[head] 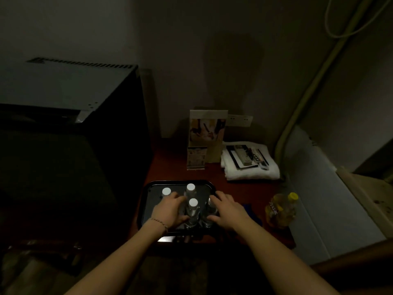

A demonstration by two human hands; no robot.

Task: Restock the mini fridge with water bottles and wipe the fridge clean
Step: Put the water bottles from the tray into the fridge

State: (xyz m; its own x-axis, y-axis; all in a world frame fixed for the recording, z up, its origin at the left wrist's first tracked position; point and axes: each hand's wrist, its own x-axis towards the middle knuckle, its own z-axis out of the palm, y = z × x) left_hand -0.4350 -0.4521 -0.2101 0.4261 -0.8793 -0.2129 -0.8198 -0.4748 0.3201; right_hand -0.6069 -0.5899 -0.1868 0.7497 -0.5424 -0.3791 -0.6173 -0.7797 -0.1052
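— Both hands over the black tray (148,189), water bottles (193,211) standing upright on it, beside the dark mini fridge (70,124).
— Fingers?
— Left hand (170,209) curled round a bottle; right hand (228,211) spread, whether it grips its bottle I cannot tell

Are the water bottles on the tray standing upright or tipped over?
Upright. The water bottles stand on the black tray, white caps pointing up, between the left hand and right hand.

Left hand (170,209) and right hand (228,211) reach forward, fingers loosely spread.
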